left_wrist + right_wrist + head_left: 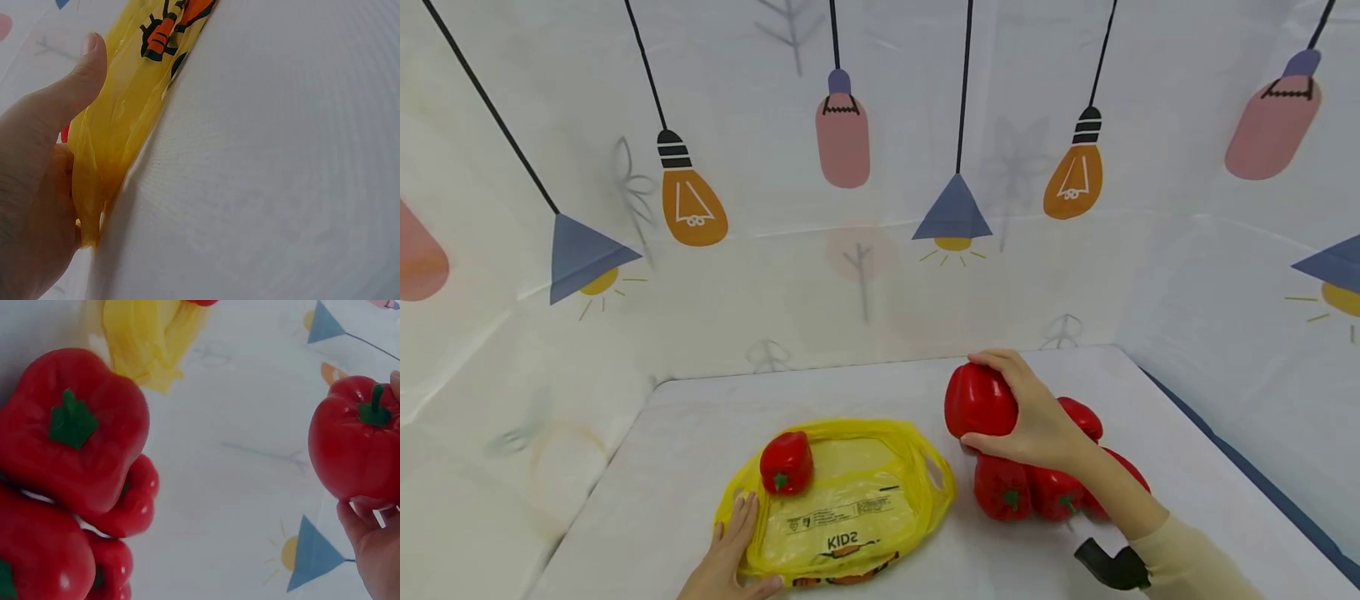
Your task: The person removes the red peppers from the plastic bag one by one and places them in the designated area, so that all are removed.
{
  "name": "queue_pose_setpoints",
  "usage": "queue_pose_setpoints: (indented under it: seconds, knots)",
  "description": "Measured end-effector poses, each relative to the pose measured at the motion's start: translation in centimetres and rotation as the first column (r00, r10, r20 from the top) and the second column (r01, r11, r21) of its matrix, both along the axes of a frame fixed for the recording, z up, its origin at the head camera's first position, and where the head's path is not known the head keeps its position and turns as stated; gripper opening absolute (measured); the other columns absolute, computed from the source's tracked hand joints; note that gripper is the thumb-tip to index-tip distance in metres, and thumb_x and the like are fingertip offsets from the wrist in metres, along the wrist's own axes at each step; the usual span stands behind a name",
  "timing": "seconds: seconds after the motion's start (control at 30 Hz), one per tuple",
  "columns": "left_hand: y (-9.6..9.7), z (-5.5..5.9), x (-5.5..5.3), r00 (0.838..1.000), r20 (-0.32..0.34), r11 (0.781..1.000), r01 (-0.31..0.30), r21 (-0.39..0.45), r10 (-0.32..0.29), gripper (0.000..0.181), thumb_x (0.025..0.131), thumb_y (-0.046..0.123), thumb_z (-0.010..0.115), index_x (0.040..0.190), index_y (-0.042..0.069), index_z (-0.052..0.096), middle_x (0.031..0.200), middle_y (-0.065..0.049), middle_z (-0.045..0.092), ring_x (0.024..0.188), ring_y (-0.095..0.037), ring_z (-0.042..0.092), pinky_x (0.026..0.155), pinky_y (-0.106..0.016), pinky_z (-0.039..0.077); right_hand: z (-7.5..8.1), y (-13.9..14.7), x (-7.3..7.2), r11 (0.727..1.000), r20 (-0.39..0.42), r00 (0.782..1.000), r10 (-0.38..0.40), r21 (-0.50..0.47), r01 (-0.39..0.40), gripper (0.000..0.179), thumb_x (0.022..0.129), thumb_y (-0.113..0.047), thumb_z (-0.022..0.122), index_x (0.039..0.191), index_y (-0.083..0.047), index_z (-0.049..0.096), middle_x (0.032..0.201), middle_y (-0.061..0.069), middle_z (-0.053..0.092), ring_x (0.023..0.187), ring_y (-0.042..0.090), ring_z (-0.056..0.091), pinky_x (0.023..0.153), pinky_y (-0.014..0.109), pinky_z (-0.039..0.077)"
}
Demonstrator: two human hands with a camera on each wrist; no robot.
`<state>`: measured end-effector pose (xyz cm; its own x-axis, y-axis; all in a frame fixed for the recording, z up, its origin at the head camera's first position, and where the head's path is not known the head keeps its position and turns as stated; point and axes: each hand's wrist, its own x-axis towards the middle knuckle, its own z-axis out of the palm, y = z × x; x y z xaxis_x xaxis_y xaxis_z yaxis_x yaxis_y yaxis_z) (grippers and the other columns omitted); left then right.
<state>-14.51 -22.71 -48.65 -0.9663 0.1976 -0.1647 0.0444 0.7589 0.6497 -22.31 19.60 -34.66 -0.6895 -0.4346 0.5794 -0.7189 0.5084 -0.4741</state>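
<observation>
My right hand (1041, 421) grips a red bell pepper (977, 400) between thumb and fingers, raised beside several others; its green stem shows in the right wrist view. Below and to its right, several red bell peppers (1002, 492) sit clustered on the table. A yellow plastic bag (850, 462) with printing lies open and spread to the left, and one red bell pepper (786, 467) rests on its left part. My left hand (730, 550) touches the bag's near left edge with fingers extended and thumb apart. In the left wrist view, the bag (115, 131) partly hides those fingers.
The white table (662, 467) meets a pale sheet (880, 292) printed with lamps and bulbs at the back. The table's right edge (1225, 442) runs past the pepper cluster. A dark strap (1112, 567) shows at my right wrist.
</observation>
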Motion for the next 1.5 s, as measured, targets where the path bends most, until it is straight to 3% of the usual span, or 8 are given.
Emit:
queue_pose_setpoints:
  seconds: [0.27, 0.63, 0.77, 0.93, 1.17, 1.3, 1.5]
  knots:
    - [-0.1, -0.2, 0.0, 1.000, 0.015, 1.000, 0.008, -0.007, -0.008, 0.109, 0.082, 0.046, 0.072, 0.151, -0.005, 0.006, 0.157, -0.025, 0.003, 0.143, -0.043, -0.003, 0.110, -0.065, -0.001, -0.3, 2.4, 1.1, 0.999, -0.027, 0.999, -0.037, 0.022, 0.038, 0.092, 0.065, -0.018, 0.091, 0.141, -0.014, 0.039, 0.135, 0.002, 0.044, 0.117, 0.022, 0.046, 0.072, 0.038, 0.058]
    - [0.0, 0.1, 0.2, 1.000, 0.020, 0.999, -0.012, -0.041, 0.012, 0.109, 0.081, 0.049, 0.072, 0.152, -0.003, 0.007, 0.158, -0.023, 0.004, 0.144, -0.042, -0.002, 0.111, -0.064, 0.002, -1.2, 5.1, 3.0, 0.991, -0.018, 0.993, -0.118, 0.063, 0.119, 0.097, 0.058, -0.018, 0.093, 0.140, -0.012, 0.041, 0.131, 0.001, 0.046, 0.114, 0.012, 0.044, 0.068, 0.028, 0.056]
    - [0.2, 0.2, 0.2, 0.999, 0.027, 0.999, -0.015, -0.048, 0.016, 0.110, 0.080, 0.050, 0.072, 0.152, -0.002, 0.007, 0.158, -0.022, 0.003, 0.144, -0.041, -0.002, 0.111, -0.063, 0.001, -1.8, 5.8, 3.7, 0.990, 0.011, 0.993, -0.119, 0.082, 0.118, 0.093, 0.060, -0.021, 0.093, 0.137, -0.013, 0.044, 0.129, -0.002, 0.047, 0.111, 0.011, 0.045, 0.067, 0.027, 0.056]
    - [0.2, 0.4, 0.0, 1.000, 0.030, 0.999, -0.008, -0.034, 0.009, 0.109, 0.081, 0.050, 0.072, 0.152, -0.002, 0.007, 0.158, -0.021, 0.001, 0.144, -0.040, -0.005, 0.112, -0.062, 0.001, -2.8, 6.4, 4.6, 0.987, 0.093, 0.988, -0.124, 0.116, 0.113, 0.092, 0.059, -0.027, 0.094, 0.135, -0.017, 0.044, 0.128, -0.002, 0.046, 0.112, 0.022, 0.046, 0.065, 0.030, 0.057]
    - [0.3, 0.4, -0.1, 1.000, 0.023, 0.999, -0.001, -0.035, 0.002, 0.108, 0.081, 0.049, 0.072, 0.151, -0.003, 0.008, 0.158, -0.021, 0.002, 0.144, -0.040, -0.006, 0.112, -0.062, 0.000, -4.5, 6.9, 5.8, 0.965, 0.188, 0.975, -0.115, 0.254, 0.065, 0.092, 0.054, -0.038, 0.093, 0.131, -0.020, 0.046, 0.127, -0.008, 0.046, 0.113, 0.017, 0.044, 0.065, 0.021, 0.053]
    - [0.2, 0.3, -0.1, 1.000, 0.016, 0.999, 0.000, -0.035, 0.001, 0.108, 0.081, 0.050, 0.072, 0.151, -0.004, 0.008, 0.158, -0.021, 0.002, 0.144, -0.039, -0.006, 0.112, -0.062, 0.000, -5.2, 7.3, 6.3, 0.950, 0.311, 0.946, -0.092, 0.311, -0.010, 0.087, 0.059, -0.042, 0.090, 0.131, -0.021, 0.047, 0.127, -0.003, 0.047, 0.115, 0.027, 0.046, 0.064, 0.025, 0.055]
    - [0.2, 0.4, 0.0, 1.000, 0.022, 1.000, 0.007, -0.016, -0.007, 0.109, 0.081, 0.048, 0.072, 0.152, -0.003, 0.006, 0.159, -0.020, 0.000, 0.144, -0.037, -0.009, 0.112, -0.060, -0.004, -6.2, 7.6, 6.6, 0.950, 0.489, 0.870, -0.065, 0.298, -0.097, 0.083, 0.062, -0.042, 0.088, 0.131, -0.025, 0.045, 0.128, 0.002, 0.047, 0.116, 0.037, 0.044, 0.063, 0.033, 0.058]
